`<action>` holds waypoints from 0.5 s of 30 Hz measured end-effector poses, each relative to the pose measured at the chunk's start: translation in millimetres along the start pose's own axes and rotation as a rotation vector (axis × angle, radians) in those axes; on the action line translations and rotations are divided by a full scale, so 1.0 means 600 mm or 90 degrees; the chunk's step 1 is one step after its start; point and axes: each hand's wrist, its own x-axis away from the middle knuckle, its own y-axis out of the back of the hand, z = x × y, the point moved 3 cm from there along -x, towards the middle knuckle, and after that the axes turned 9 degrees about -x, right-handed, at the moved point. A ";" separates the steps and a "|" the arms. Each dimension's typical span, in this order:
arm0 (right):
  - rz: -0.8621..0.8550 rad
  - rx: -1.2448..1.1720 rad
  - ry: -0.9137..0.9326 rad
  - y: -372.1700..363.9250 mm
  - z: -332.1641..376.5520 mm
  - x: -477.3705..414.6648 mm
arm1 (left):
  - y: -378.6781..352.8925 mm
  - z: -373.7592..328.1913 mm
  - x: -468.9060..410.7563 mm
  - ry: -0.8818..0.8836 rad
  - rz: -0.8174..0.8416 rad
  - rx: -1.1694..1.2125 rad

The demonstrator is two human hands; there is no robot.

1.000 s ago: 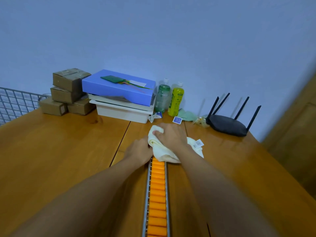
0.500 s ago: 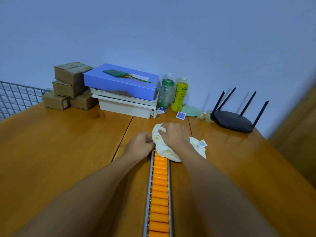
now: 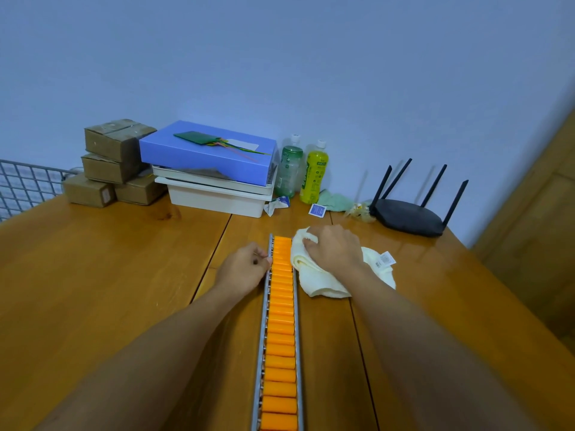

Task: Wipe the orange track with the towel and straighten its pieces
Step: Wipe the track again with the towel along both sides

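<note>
Since the earlier frames the towel (image 3: pixel 323 287) has slid off the far end of the orange track (image 3: pixel 280 337) and now lies on the table (image 3: pixel 93 275) just to the track's right, with its bunched edge against the right-hand rail. The far orange pieces, covered a moment ago, are now bare.

The right hand (image 3: pixel 334 248) sits on top of the towel with its fingers curled into the bunched cloth, gripping it. This looks like the end of one wiping stroke, with the cloth kept gathered for the next. The left hand (image 3: pixel 245 269) is against the left rail (image 3: pixel 264 306) near the far end, its fingers curled and their tips touching the metal. I cannot tell whether it pinches the rail or only presses on it. Either way, it seems placed there to stop the track sliding sideways under the wiping.

The track lies in the middle of the table. Its long axis runs from the near edge, between the two forearms, straight away towards the far edge and the wall. The far end stops short of the white trays (image 3: pixel 217 197) and the bottles (image 3: pixel 314 172). The orange pieces lie crosswise between the two grey rails, packed one after another. From here they look evenly seated, so any straightening is probably minor.
</note>
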 end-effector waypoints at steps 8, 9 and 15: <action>0.018 -0.077 0.082 -0.019 0.121 -0.001 | 0.010 -0.001 0.013 -0.012 -0.009 0.019; 0.029 -0.081 0.078 -0.026 0.123 0.002 | 0.010 0.000 0.014 -0.014 -0.005 0.033; 0.033 -0.096 0.045 -0.037 0.103 0.016 | 0.006 -0.001 0.012 -0.039 -0.004 0.014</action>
